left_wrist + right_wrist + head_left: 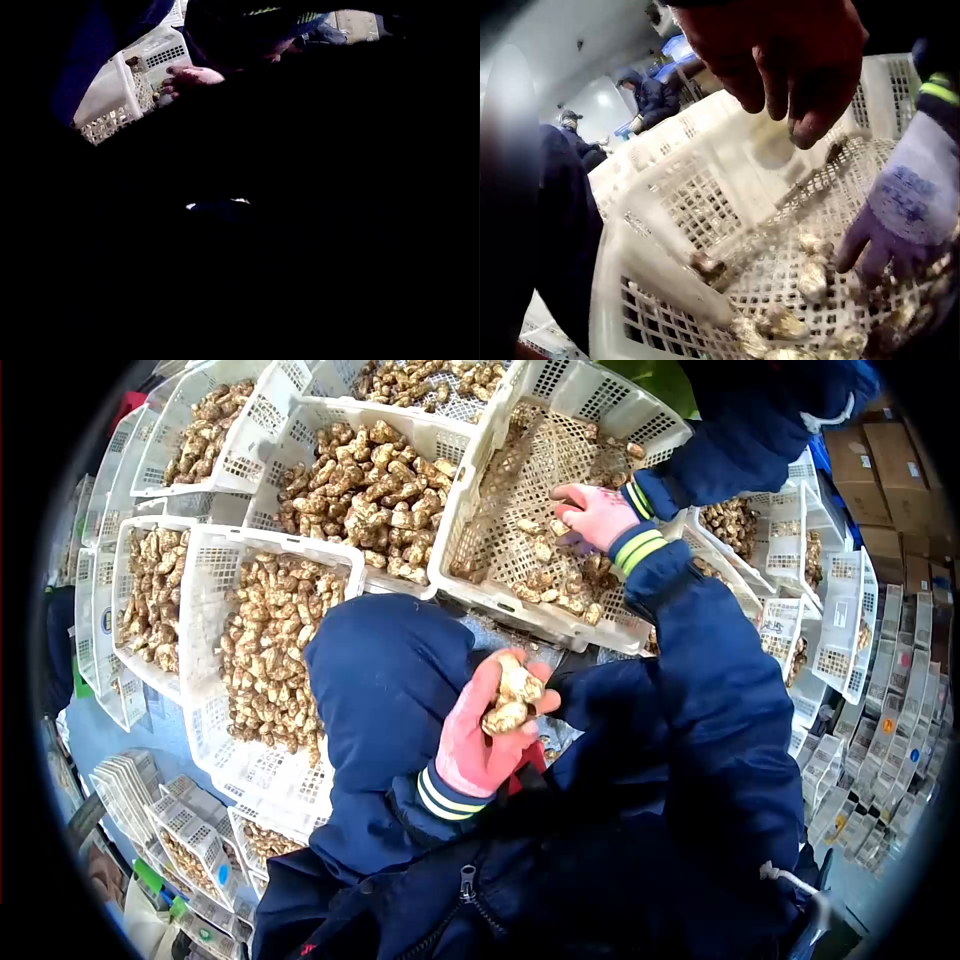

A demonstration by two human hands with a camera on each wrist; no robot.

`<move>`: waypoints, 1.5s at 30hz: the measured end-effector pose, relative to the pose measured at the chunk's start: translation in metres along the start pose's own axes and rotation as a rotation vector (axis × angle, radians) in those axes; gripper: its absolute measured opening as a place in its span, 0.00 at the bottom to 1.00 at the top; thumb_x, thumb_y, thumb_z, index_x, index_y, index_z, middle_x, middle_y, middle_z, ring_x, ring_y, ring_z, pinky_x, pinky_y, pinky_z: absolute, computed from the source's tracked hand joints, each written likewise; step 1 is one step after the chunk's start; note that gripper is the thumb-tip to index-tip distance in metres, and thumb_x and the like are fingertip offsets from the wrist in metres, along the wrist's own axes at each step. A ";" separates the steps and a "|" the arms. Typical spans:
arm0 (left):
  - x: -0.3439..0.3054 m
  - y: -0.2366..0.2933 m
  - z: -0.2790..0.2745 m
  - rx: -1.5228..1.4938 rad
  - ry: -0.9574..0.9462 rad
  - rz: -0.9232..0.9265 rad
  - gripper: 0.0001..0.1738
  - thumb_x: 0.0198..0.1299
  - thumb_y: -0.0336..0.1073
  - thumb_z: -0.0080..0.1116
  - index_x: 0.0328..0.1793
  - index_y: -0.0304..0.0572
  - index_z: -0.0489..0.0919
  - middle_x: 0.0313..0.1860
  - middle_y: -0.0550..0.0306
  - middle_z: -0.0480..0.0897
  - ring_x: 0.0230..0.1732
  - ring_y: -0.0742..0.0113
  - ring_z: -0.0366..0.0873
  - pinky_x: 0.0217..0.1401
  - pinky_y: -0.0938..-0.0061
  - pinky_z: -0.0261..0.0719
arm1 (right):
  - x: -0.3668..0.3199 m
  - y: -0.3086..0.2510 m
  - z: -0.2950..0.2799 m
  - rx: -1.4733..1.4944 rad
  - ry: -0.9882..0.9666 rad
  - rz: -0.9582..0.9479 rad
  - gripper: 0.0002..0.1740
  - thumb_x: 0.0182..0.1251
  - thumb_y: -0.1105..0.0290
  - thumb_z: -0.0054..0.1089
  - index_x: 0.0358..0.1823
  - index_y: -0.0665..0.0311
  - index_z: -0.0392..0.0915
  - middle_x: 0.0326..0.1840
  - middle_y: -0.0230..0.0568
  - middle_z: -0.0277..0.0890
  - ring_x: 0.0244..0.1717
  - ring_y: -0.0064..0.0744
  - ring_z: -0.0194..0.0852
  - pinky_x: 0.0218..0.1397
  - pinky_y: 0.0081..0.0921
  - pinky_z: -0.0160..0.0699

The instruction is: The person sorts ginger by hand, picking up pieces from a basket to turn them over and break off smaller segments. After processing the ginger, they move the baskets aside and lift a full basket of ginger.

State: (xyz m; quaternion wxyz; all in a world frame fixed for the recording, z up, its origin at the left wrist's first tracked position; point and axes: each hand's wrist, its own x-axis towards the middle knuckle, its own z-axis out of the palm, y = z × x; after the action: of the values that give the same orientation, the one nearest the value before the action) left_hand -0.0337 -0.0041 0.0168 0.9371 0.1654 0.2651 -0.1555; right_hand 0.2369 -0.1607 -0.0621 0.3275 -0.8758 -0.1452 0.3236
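My left hand [482, 730], in a pink glove, holds pale, knobbly, tuber-like pieces [515, 695] above my lap, fingers and thumb curled round them. My right hand [595, 515], also pink-gloved, is over a white mesh crate [455, 525] with pieces scattered on its floor. In the right wrist view, its fingers [772, 90] hang down loosely, and a blurred pale shape [771, 142] shows just below the fingertips. Another person's hand [915, 199], in a white and purple glove, reaches among the pieces [812, 279] in that crate.
Beside that crate stand more white crates full of such pieces [365, 490], one crate [205, 620] left of my knee. Stacked crates [840, 620] and cardboard boxes [870, 470] are at right. Two people [651, 101] sit farther back. The left wrist view is mostly dark.
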 end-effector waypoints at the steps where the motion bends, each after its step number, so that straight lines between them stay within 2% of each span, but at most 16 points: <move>1: -0.002 0.000 0.000 0.038 -0.087 0.033 0.28 0.60 0.19 0.42 0.68 0.34 0.56 0.57 0.49 0.71 0.52 0.66 0.75 0.52 0.78 0.73 | 0.022 0.016 0.008 0.121 -0.113 0.158 0.21 0.60 0.61 0.51 0.56 0.54 0.72 0.40 0.44 0.79 0.40 0.36 0.78 0.47 0.27 0.75; 2: 0.001 0.002 -0.002 0.008 -0.147 0.015 0.28 0.59 0.18 0.41 0.67 0.34 0.57 0.56 0.49 0.72 0.52 0.66 0.75 0.52 0.79 0.72 | 0.032 0.014 0.016 -0.120 -0.090 0.103 0.22 0.59 0.60 0.52 0.56 0.54 0.71 0.44 0.44 0.78 0.44 0.38 0.77 0.50 0.29 0.73; 6: 0.009 0.004 0.000 -0.244 -0.076 -0.097 0.21 0.69 0.46 0.39 0.63 0.44 0.63 0.54 0.51 0.74 0.51 0.57 0.76 0.47 0.73 0.76 | 0.077 0.027 0.067 -0.695 -0.086 0.009 0.24 0.59 0.56 0.54 0.55 0.58 0.71 0.51 0.46 0.75 0.52 0.43 0.73 0.56 0.34 0.70; 10: 0.011 0.004 0.001 -0.270 -0.057 -0.054 0.20 0.69 0.44 0.39 0.62 0.43 0.64 0.54 0.50 0.74 0.53 0.55 0.75 0.47 0.67 0.78 | 0.097 0.047 0.096 -0.857 -0.097 -0.008 0.14 0.62 0.66 0.47 0.48 0.58 0.74 0.49 0.46 0.76 0.51 0.41 0.74 0.54 0.33 0.72; 11: 0.012 0.004 0.002 -0.291 -0.046 -0.037 0.20 0.69 0.44 0.39 0.62 0.43 0.64 0.54 0.49 0.74 0.53 0.53 0.75 0.47 0.66 0.78 | 0.085 0.044 0.087 -0.783 -0.061 -0.102 0.17 0.62 0.67 0.48 0.52 0.57 0.73 0.47 0.45 0.77 0.50 0.39 0.75 0.52 0.32 0.72; 13: 0.012 0.004 0.004 -0.312 -0.046 -0.021 0.20 0.69 0.44 0.39 0.61 0.43 0.65 0.54 0.48 0.74 0.53 0.52 0.75 0.46 0.65 0.79 | 0.061 0.004 0.053 -0.372 -0.152 0.123 0.20 0.62 0.67 0.49 0.56 0.64 0.72 0.54 0.49 0.74 0.52 0.39 0.74 0.56 0.30 0.72; 14: 0.012 0.004 0.004 -0.355 -0.033 -0.019 0.20 0.69 0.44 0.39 0.61 0.42 0.65 0.55 0.48 0.74 0.54 0.51 0.75 0.47 0.65 0.79 | 0.061 0.017 0.046 -0.098 -0.136 0.025 0.23 0.58 0.64 0.57 0.56 0.64 0.72 0.52 0.43 0.76 0.49 0.34 0.76 0.53 0.27 0.72; 15: 0.011 0.003 0.004 -0.396 -0.022 -0.017 0.20 0.69 0.44 0.39 0.61 0.41 0.65 0.55 0.47 0.74 0.54 0.50 0.74 0.47 0.64 0.79 | 0.050 0.017 0.042 0.456 -0.189 0.045 0.25 0.61 0.65 0.52 0.60 0.64 0.68 0.33 0.28 0.76 0.45 0.30 0.75 0.51 0.25 0.71; 17: 0.010 0.000 0.001 -0.411 -0.027 -0.009 0.20 0.69 0.44 0.39 0.59 0.40 0.68 0.56 0.45 0.74 0.55 0.45 0.74 0.52 0.58 0.77 | 0.018 0.002 0.014 0.770 -0.319 0.008 0.27 0.64 0.65 0.51 0.63 0.68 0.62 0.26 0.23 0.69 0.51 0.30 0.73 0.55 0.30 0.69; 19: 0.008 -0.001 0.003 -0.390 -0.033 -0.019 0.19 0.69 0.44 0.39 0.59 0.41 0.69 0.56 0.45 0.74 0.54 0.45 0.74 0.51 0.58 0.78 | -0.004 0.004 0.007 1.108 -0.436 -0.208 0.31 0.66 0.63 0.51 0.67 0.68 0.56 0.25 0.22 0.64 0.56 0.29 0.69 0.58 0.32 0.67; 20: 0.008 -0.002 0.002 -0.382 -0.050 -0.023 0.19 0.69 0.44 0.39 0.59 0.41 0.69 0.56 0.45 0.74 0.54 0.45 0.74 0.51 0.58 0.78 | -0.018 -0.006 0.004 1.177 -0.400 -0.179 0.33 0.66 0.59 0.53 0.68 0.66 0.53 0.35 0.28 0.71 0.58 0.31 0.68 0.59 0.32 0.66; 21: 0.008 -0.003 0.002 -0.369 -0.051 -0.025 0.19 0.69 0.44 0.40 0.59 0.41 0.69 0.55 0.46 0.75 0.54 0.46 0.75 0.50 0.58 0.79 | -0.036 -0.014 0.003 1.154 -0.343 -0.219 0.35 0.64 0.59 0.55 0.68 0.65 0.53 0.48 0.37 0.72 0.57 0.32 0.68 0.59 0.32 0.66; 23: 0.006 -0.006 0.002 -0.346 -0.058 -0.023 0.19 0.69 0.44 0.40 0.58 0.41 0.70 0.55 0.46 0.75 0.54 0.46 0.75 0.50 0.58 0.79 | -0.065 -0.038 -0.003 1.100 -0.234 -0.143 0.36 0.60 0.66 0.57 0.67 0.69 0.54 0.50 0.36 0.72 0.55 0.33 0.70 0.56 0.29 0.70; 24: 0.004 -0.008 0.003 -0.313 -0.034 -0.027 0.19 0.68 0.44 0.41 0.58 0.41 0.70 0.54 0.46 0.76 0.53 0.46 0.75 0.49 0.59 0.79 | -0.072 -0.041 -0.004 1.096 -0.249 -0.214 0.35 0.60 0.68 0.57 0.67 0.69 0.54 0.54 0.45 0.71 0.54 0.34 0.71 0.55 0.31 0.71; 30: 0.000 -0.013 -0.001 -0.264 -0.118 -0.037 0.19 0.67 0.44 0.44 0.57 0.41 0.71 0.53 0.48 0.77 0.52 0.49 0.77 0.48 0.61 0.80 | -0.109 -0.044 -0.010 1.026 -0.211 -0.181 0.28 0.58 0.70 0.60 0.60 0.71 0.66 0.45 0.47 0.77 0.47 0.33 0.75 0.53 0.26 0.71; 45: -0.005 -0.015 0.000 -0.090 -0.118 -0.029 0.19 0.67 0.46 0.44 0.57 0.45 0.71 0.51 0.53 0.78 0.49 0.53 0.78 0.44 0.66 0.82 | -0.172 -0.059 0.006 1.215 -0.104 -0.291 0.26 0.65 0.62 0.55 0.59 0.70 0.62 0.46 0.43 0.72 0.45 0.32 0.75 0.50 0.29 0.77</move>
State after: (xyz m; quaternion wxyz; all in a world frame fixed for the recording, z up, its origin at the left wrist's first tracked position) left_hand -0.0437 -0.0164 0.0166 0.9553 0.1098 0.2185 -0.1663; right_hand 0.1016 -0.1942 0.0546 0.8001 -0.4875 -0.0690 0.3427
